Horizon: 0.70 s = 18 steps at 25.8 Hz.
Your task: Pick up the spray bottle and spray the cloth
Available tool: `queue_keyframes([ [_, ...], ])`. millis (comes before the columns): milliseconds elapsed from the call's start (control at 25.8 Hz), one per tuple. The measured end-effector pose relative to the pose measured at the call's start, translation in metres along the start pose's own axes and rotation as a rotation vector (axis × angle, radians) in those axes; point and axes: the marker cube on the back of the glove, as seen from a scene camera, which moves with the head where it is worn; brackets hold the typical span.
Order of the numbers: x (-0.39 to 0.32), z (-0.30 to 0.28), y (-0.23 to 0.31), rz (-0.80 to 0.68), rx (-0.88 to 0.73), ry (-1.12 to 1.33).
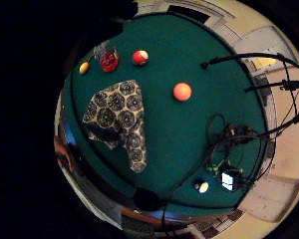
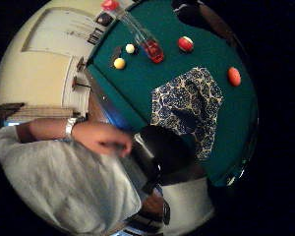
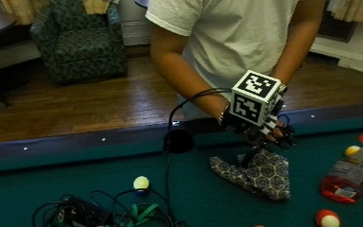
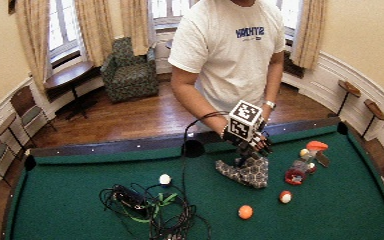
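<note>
Tangled black cables (image 3: pixel 99 213) sit nearest; the black-gloved right hand (image 3: pixel 276 133), grip relaxed and empty, hovers over the patterned navy-and-white cloth (image 3: pixel 257 172). Reach right for the toppled clear red-capped spray bottle (image 3: pixel 351 172) on the green felt surface (image 3: pixel 219 208).

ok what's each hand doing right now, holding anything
Right hand: above the cloth, holding nothing, fingers loosely curled.
Bare hand: by the table's edge, holding nothing.
Spray bottle: lying untouched.
</note>
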Motion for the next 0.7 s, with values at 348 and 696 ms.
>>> queue_keyframes([
  [348, -0.0053, -0.0022, 0.0066, 0.017, 0.003, 0.004],
  [696, -0.006, -0.0026, 0.0091, 0.017, 0.002, 0.002],
])
